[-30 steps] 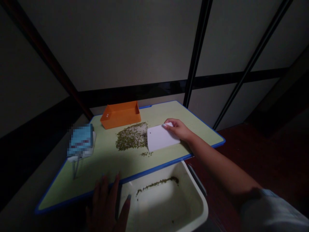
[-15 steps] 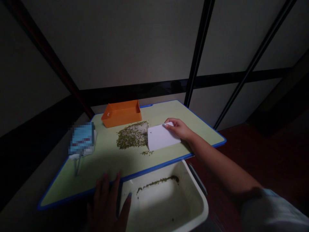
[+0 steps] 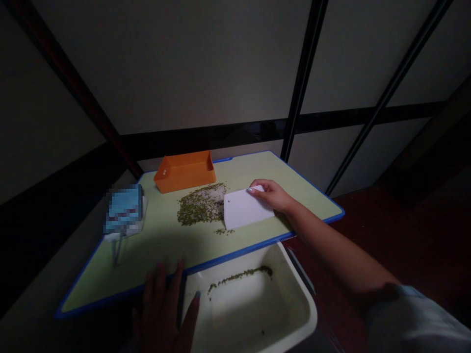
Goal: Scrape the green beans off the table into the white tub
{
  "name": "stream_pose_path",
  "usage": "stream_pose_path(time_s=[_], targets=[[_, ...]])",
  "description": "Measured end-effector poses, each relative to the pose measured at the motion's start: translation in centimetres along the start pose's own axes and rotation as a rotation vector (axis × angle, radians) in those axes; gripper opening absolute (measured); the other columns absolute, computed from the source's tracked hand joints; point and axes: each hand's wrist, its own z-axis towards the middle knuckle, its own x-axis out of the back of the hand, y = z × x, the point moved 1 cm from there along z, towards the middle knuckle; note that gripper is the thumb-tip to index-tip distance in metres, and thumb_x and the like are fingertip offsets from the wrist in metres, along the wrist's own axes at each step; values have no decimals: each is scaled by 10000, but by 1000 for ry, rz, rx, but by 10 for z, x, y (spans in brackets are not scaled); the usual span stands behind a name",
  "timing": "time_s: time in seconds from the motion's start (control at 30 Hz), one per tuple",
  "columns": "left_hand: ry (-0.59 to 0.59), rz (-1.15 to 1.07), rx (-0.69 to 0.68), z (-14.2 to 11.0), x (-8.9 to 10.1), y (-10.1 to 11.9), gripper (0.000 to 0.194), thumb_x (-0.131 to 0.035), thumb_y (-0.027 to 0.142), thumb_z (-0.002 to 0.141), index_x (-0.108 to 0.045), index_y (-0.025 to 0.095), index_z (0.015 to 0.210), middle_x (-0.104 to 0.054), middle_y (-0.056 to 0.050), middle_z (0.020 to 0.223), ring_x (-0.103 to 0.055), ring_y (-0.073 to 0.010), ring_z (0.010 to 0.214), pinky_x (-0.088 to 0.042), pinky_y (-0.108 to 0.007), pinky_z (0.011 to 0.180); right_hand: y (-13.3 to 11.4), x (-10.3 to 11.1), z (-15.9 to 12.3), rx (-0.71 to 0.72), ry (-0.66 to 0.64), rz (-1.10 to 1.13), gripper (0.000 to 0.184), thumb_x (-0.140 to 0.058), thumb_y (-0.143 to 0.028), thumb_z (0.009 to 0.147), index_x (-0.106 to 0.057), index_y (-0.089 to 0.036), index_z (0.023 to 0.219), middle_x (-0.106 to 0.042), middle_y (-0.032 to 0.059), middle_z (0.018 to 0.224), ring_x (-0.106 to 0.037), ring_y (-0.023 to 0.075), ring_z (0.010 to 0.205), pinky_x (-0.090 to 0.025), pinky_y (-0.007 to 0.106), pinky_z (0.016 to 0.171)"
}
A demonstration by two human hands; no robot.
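Note:
My right hand (image 3: 271,196) rests on a white plastic dough scraper (image 3: 245,208) and holds it flat on the pale green table (image 3: 165,242). The scraper's left edge lies against a loose pile of small green mung beans (image 3: 201,206), and a few stray beans sit just below it. My left hand (image 3: 165,309) is at the table's near blue edge, its fingers apart and holding nothing. Its thumb reaches over a white plastic basin (image 3: 299,289), which has a streak of beans (image 3: 239,277) inside.
An orange plastic tray (image 3: 184,171) stands at the table's far edge. A blue box (image 3: 124,210), its print blurred out, sits at the left edge above a thin metal wire. Pale wall panels with dark strips stand behind; dark red floor lies right.
Only the view shifts slightly. My hands, the scraper and the beans stay in nearly the same places.

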Motion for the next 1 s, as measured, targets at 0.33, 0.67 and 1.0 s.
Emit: stream_pose_path(time_s=[0.33,0.67,1.0], targets=[[3,-12,-5,0,-1,-1,647,-235,586,1017,-484,240,1504,-250,-137,1755,-117,-296,1669,-182,-786,1301,0,-1,0,-36,-36,-6,549,-861,-672,633,-609,-202,765,-564,-49,607,-462,106,523,-322,250,498],[-11,19,-13,2,-5,-10,591,-289,543,1013,-458,301,1525,-240,-104,1764,-80,-283,1674,-170,-768,1310,0,-2,-1,-44,-83,-1,541,-877,-650,642,-628,-188,771,-577,-46,612,-475,98,530,-337,242,496],[-13,5,3,1,-1,-5,611,-271,566,1012,-471,284,1515,-253,-112,1758,-72,-277,1675,-166,-763,1314,-2,-3,-2,-63,-114,42,536,-902,-628,629,-649,-178,772,-602,-46,610,-488,89,519,-345,229,478]])
